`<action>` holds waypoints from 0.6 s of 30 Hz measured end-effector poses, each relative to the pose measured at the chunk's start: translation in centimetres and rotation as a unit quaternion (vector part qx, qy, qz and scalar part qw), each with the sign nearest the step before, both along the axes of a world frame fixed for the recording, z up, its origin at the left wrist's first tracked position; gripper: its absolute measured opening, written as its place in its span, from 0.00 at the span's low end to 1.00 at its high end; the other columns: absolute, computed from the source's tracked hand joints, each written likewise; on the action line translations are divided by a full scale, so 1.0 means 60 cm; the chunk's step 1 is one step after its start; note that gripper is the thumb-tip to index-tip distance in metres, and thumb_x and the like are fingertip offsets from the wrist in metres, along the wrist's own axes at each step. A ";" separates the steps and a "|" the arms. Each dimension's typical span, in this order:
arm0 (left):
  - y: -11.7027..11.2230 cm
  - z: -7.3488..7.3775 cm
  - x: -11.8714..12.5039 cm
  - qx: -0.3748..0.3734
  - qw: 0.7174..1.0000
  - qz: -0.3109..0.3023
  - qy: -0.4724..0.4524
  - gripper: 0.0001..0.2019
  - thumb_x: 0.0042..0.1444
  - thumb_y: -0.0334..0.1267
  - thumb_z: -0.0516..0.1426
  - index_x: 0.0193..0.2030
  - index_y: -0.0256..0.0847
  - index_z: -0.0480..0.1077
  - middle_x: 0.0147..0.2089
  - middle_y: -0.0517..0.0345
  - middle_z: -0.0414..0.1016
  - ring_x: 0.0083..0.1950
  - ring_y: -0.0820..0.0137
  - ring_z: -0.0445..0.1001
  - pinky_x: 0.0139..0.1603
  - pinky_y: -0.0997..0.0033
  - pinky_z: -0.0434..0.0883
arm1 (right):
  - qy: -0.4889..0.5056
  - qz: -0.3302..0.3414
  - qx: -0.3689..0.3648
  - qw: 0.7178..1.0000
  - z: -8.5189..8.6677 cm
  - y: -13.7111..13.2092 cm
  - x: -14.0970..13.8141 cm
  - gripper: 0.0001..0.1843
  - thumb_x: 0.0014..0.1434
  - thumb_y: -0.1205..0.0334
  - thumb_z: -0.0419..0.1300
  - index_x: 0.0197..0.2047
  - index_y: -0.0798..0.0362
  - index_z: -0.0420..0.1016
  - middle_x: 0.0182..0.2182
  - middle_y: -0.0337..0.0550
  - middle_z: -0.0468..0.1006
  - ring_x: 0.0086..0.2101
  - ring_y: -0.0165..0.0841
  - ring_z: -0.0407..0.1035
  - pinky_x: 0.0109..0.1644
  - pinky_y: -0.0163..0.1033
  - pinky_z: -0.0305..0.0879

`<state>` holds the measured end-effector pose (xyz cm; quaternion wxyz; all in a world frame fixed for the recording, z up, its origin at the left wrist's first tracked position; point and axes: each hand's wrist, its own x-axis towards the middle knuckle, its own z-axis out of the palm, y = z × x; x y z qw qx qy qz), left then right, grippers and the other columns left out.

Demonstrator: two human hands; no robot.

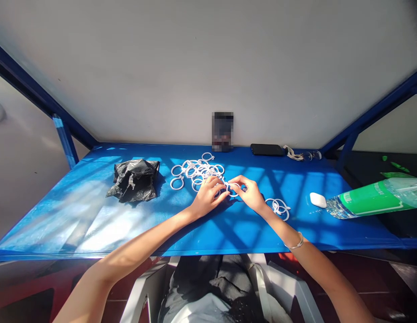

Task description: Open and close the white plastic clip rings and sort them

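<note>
My left hand and my right hand meet over the middle of the blue table. Between their fingertips is a white curtain ring, partly covered by the fingers. Both hands are closed in a pinch on it, the right at its right side and the left at its left. Just behind my left hand lies a loose pile of white curtain rings, each with a small eyelet. Beside my right forearm, a smaller group of rings rests on the table.
A crumpled black plastic bag sits at the left. Along the wall are an upright blurred dark object, a black phone and glasses. At right are a white case and a green-labelled bottle.
</note>
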<state>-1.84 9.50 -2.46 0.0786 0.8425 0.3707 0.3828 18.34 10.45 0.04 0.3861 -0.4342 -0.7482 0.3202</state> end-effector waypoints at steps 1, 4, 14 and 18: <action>-0.002 0.000 0.002 -0.020 0.999 -0.020 -0.028 0.11 0.68 0.43 0.53 0.43 0.40 0.75 0.43 0.49 0.76 0.48 0.62 0.73 0.51 0.56 0.73 | 0.015 -0.005 0.004 1.000 -0.003 -0.003 -0.004 0.14 0.65 0.50 0.58 0.39 0.51 0.77 0.36 0.44 0.81 0.36 0.37 0.73 0.41 0.41 0.68; -0.006 0.001 0.006 -0.071 0.990 -0.049 -0.107 0.12 0.68 0.44 0.54 0.43 0.39 0.75 0.42 0.50 0.76 0.46 0.64 0.73 0.49 0.61 0.73 | 0.048 -0.005 0.006 0.999 -0.009 -0.008 -0.011 0.15 0.64 0.48 0.59 0.38 0.51 0.77 0.35 0.44 0.80 0.35 0.37 0.73 0.41 0.42 0.68; -0.007 0.040 0.005 -0.393 0.877 -0.135 -0.240 0.20 0.62 0.54 0.57 0.35 0.37 0.76 0.32 0.54 0.76 0.37 0.68 0.73 0.42 0.69 0.68 | 0.215 0.072 -0.248 0.942 0.017 -0.018 -0.023 0.16 0.56 0.44 0.65 0.31 0.47 0.70 0.23 0.35 0.68 0.29 0.35 0.68 0.39 0.42 0.66; -0.008 0.033 0.010 -0.490 0.797 -0.193 -0.298 0.23 0.56 0.58 0.60 0.30 0.37 0.72 0.24 0.59 0.70 0.26 0.73 0.65 0.32 0.71 0.63 | 0.236 0.106 -0.323 0.910 0.025 -0.022 -0.026 0.15 0.54 0.46 0.64 0.28 0.47 0.69 0.26 0.38 0.70 0.31 0.37 0.68 0.40 0.44 0.65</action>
